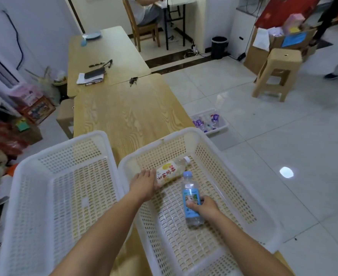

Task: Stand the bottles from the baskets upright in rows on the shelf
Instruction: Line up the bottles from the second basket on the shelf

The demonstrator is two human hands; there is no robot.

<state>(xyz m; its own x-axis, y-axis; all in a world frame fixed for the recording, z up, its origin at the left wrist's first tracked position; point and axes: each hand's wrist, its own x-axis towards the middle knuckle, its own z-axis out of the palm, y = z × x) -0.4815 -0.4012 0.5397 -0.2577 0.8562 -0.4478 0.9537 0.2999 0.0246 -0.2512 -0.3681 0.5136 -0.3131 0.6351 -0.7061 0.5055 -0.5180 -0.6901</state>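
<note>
Inside the high-walled right basket (pixel 204 136), beside the left basket (pixel 60 148), the left hand (pixel 144 183) grips the yellow-label bottle (pixel 171 171) and the right hand (pixel 207 209) the blue-label bottle (pixel 190 193).

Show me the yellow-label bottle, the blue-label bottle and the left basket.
yellow-label bottle (pixel 169 172), head view, on its label
blue-label bottle (pixel 191 193), head view, upper label
left basket (pixel 70 156), head view, far mesh wall

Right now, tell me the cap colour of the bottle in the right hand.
Blue cap on the water bottle the right hand grips; head view.
</note>
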